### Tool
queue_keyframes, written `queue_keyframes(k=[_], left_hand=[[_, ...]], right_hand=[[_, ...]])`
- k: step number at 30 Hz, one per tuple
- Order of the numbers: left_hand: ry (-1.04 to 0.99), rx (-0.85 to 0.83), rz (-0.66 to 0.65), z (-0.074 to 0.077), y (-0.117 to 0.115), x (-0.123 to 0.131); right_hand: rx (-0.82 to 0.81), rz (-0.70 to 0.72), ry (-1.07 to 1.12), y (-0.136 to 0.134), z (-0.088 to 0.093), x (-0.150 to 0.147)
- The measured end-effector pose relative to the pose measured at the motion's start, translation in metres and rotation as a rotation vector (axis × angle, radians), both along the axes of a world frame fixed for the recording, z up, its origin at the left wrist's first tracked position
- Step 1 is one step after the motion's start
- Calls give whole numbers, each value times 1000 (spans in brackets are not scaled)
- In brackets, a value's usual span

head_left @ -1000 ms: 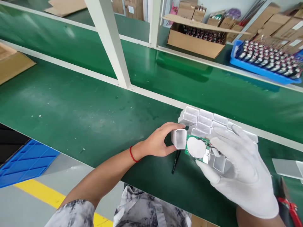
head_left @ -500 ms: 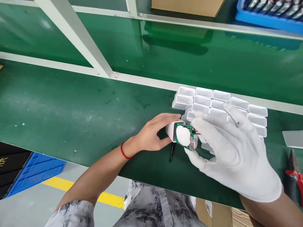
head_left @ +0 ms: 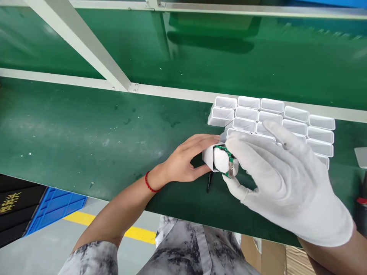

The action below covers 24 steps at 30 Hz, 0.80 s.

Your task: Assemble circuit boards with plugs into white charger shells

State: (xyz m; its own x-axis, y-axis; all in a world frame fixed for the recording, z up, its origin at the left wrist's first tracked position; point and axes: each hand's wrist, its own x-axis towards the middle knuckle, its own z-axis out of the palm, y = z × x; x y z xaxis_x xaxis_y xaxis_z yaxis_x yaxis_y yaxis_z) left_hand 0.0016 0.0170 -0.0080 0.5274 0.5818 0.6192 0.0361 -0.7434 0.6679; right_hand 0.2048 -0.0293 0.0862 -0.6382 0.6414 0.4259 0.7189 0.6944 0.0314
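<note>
My bare left hand (head_left: 190, 158) is closed around a white plastic case (head_left: 208, 157), thumb on the near side and fingers on the far side. In my white-gloved right hand (head_left: 275, 183), the thumb and fingertips pinch a green circuit board (head_left: 228, 152) by its edges. A round white pad (head_left: 221, 159) covers much of the board's face. The board sits at the open end of the case, its left edge appearing to lie inside the rim. Beneath the case a thin black object (head_left: 210, 181) lies on the bench.
Rows of open white cases (head_left: 268, 118) stand behind and beside my right hand, against the bench's rear rail. At the right edge are a flat white piece (head_left: 361, 157) and red-handled pliers (head_left: 361, 200). A slanted white post (head_left: 83, 44) rises at the left.
The circuit board has moved slightly left, closer into the case's open end, with my right hand following. My left hand keeps its hold. The camera view has tipped down a little.
</note>
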Motion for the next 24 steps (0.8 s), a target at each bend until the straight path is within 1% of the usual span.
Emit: queue_keyframes(k=[6,10,15,18,20,22,24], left_hand=[[0,-11,-11,-1,0,1],[15,-6,1,-1,-1,1],[25,-9,23,-2,-4,1],[-11,-70,61,-5,-5,2],[-36,-137,82,-8,-6,2],[-73,-200,97,-10,-5,3],[-117,-231,126,-11,-5,3]], right_hand=[[13,0,-27,-1,2,-1],[24,-8,-61,-2,-2,-4],[-20,-33,-99,-5,-6,-5],[-84,3,26,-5,0,-3],[-83,33,137,-4,6,-1],[-71,-15,223,-5,8,-1],[-100,-159,285,-7,5,-3]])
